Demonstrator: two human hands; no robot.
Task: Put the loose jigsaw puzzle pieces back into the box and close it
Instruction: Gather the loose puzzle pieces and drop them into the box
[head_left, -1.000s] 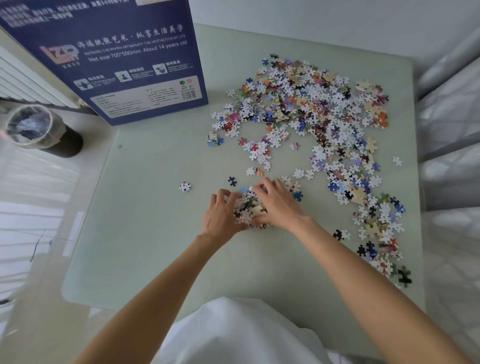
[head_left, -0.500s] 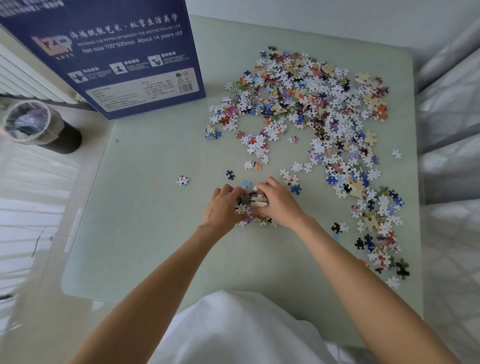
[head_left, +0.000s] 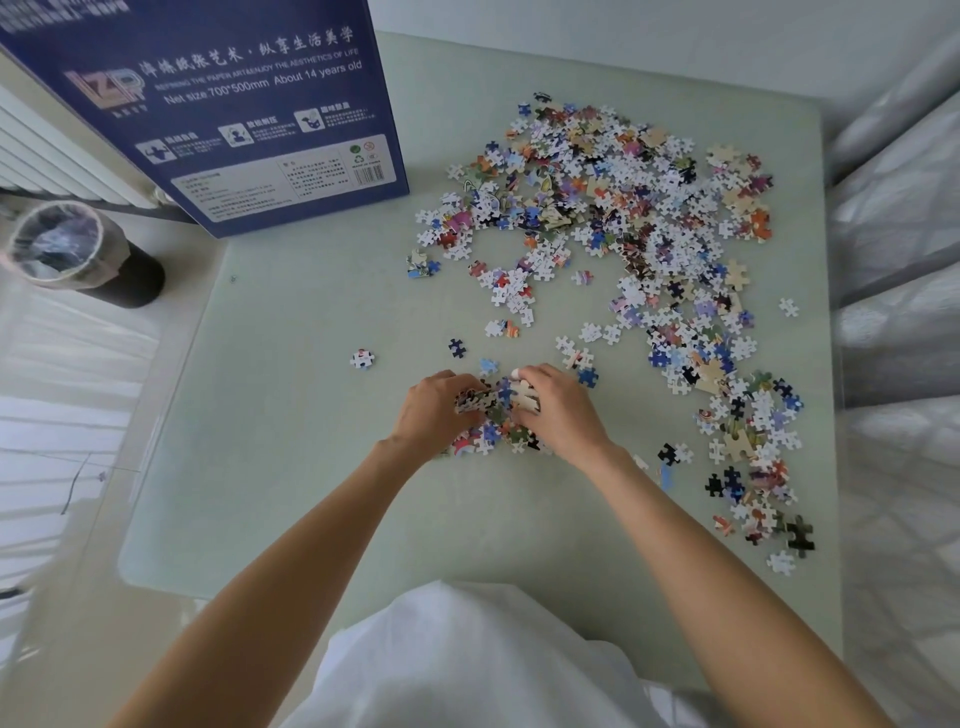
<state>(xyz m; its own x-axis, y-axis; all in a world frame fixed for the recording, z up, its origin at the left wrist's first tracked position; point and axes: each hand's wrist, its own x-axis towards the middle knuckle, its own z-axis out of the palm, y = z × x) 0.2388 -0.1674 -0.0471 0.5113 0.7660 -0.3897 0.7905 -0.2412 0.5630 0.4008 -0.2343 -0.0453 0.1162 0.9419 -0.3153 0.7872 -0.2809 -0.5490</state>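
Observation:
Loose jigsaw pieces lie scattered across the back and right side of the pale green table. The dark blue puzzle box stands at the back left corner, its printed side facing me. In the middle of the table my left hand and my right hand cup a small heap of gathered pieces between them, fingers curled round it. A few of the heap's pieces stay on the table under my hands.
Single stray pieces lie left of and behind my hands. A lined waste bin stands on the floor to the left, beside a radiator. White bedding borders the table's right edge.
My hands have drawn closer together and pressed the gathered pieces into a tighter heap, which now rises slightly off the table between them.

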